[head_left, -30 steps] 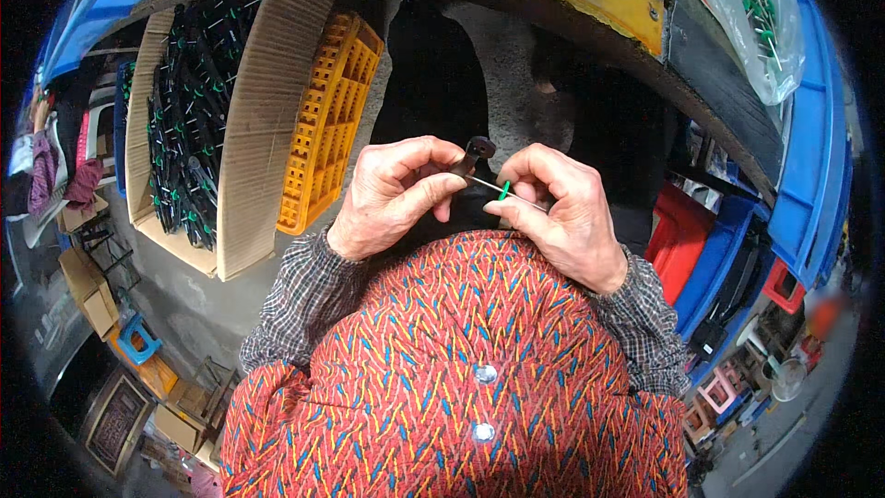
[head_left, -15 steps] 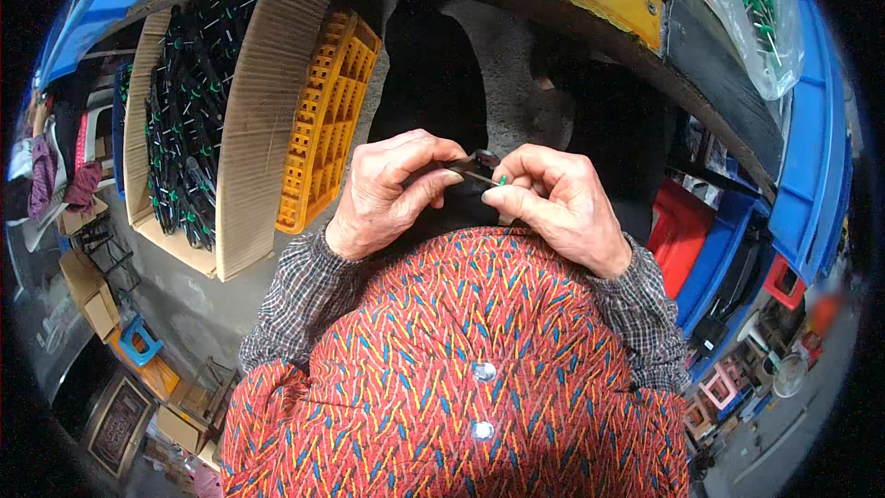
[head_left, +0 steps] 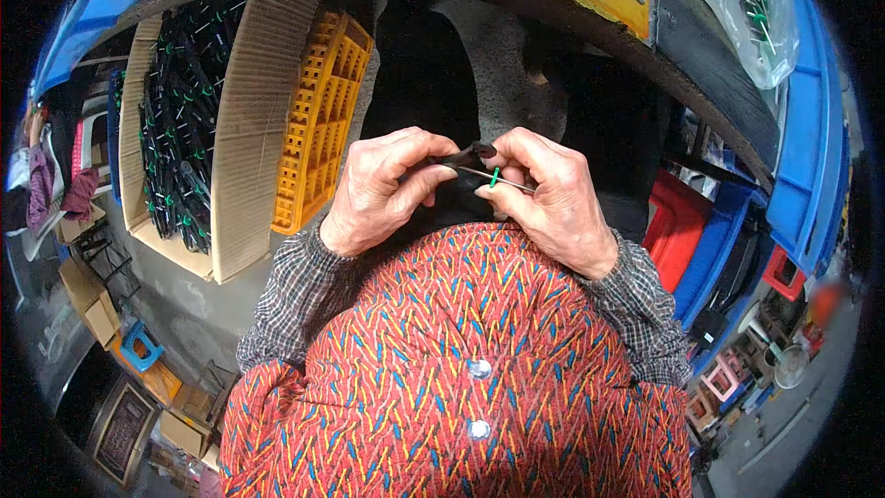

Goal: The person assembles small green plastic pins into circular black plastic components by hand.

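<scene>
The hands [head_left: 376, 192] partly hide the black piece [head_left: 477, 151] and rod [head_left: 474, 171].

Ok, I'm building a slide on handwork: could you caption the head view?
Left hand holds a black part, right hand a thin rod with a green piece on it.

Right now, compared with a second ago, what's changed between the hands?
The black piece has tipped lower, its end now toward the right hand. Nothing was taken up or let go: the left hand still pinches that piece, the right hand the metal rod with the green collar. The cardboard box and yellow crate stayed put.
</scene>
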`<action>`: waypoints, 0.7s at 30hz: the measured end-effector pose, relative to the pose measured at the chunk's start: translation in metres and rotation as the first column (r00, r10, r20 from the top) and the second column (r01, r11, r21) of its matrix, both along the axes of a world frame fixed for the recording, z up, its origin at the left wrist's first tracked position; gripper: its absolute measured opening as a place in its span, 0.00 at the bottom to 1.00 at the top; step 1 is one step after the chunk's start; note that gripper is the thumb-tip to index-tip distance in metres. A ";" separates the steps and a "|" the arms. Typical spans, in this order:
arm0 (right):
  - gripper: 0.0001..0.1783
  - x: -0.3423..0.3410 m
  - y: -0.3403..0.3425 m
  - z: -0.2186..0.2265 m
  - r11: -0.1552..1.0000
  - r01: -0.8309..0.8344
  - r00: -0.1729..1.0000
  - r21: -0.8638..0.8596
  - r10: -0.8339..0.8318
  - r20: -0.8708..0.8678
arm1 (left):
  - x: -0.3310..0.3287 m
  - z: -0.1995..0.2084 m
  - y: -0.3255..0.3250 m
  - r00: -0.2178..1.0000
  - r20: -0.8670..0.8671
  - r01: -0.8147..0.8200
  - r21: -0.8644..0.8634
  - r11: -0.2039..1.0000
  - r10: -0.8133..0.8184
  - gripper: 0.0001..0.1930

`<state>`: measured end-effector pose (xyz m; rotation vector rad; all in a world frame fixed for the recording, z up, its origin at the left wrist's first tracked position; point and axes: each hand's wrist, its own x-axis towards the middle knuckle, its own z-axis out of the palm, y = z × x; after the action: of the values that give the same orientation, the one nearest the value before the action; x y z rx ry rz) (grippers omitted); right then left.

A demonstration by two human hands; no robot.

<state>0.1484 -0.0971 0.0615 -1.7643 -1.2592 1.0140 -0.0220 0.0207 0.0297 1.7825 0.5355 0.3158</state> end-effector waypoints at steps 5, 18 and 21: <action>0.09 0.004 -0.002 -0.005 0.982 0.010 0.967 -0.191 -0.058 -0.247 | -0.001 -0.005 0.000 0.998 0.037 -0.056 -0.099 0.994 0.060 0.07; 0.08 0.003 -0.001 -0.006 0.974 0.030 0.940 -0.223 -0.103 -0.325 | -0.003 -0.012 0.001 0.993 0.083 -0.058 -0.242 0.969 0.081 0.06; 0.09 0.001 0.000 -0.005 0.992 0.021 0.982 -0.127 -0.044 -0.182 | -0.003 -0.011 0.001 0.995 0.067 -0.052 -0.244 0.968 0.070 0.06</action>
<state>0.1498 -0.0975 0.0563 -1.7331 -1.0685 1.2301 -0.0245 0.0215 0.0189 1.5139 0.5516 0.3441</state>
